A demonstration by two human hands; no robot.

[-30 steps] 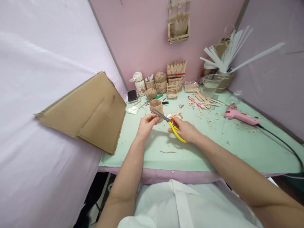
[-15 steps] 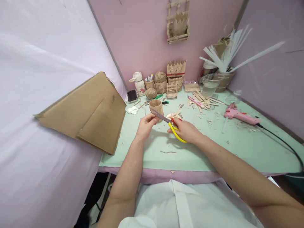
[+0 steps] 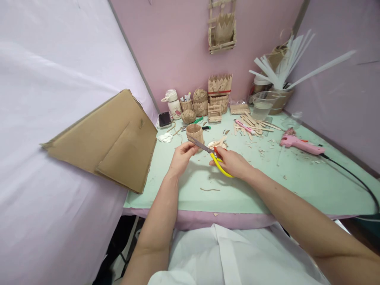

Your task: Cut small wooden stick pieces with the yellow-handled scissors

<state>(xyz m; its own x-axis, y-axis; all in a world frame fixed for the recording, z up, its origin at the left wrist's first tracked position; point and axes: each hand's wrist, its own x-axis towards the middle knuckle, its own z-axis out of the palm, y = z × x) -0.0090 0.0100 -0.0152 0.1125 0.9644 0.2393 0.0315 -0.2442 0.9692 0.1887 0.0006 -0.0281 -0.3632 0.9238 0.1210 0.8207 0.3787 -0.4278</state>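
My right hand is closed on scissors with yellow and red handles, whose dark blades point left toward my other hand. The fingers of my left hand are pinched together close to the blade tips; what they hold is too small to make out. Just behind the blades stands a small round cup of wooden sticks, its lower part partly hidden by fingers and blades. A round white dish with wood pieces lies behind the scissors.
A pink glue gun with a black cord lies at right. Wooden sticks, twine balls, stick baskets, a bottle and a plastic cup stand farther back. Cardboard leans at left. A twine piece lies in front.
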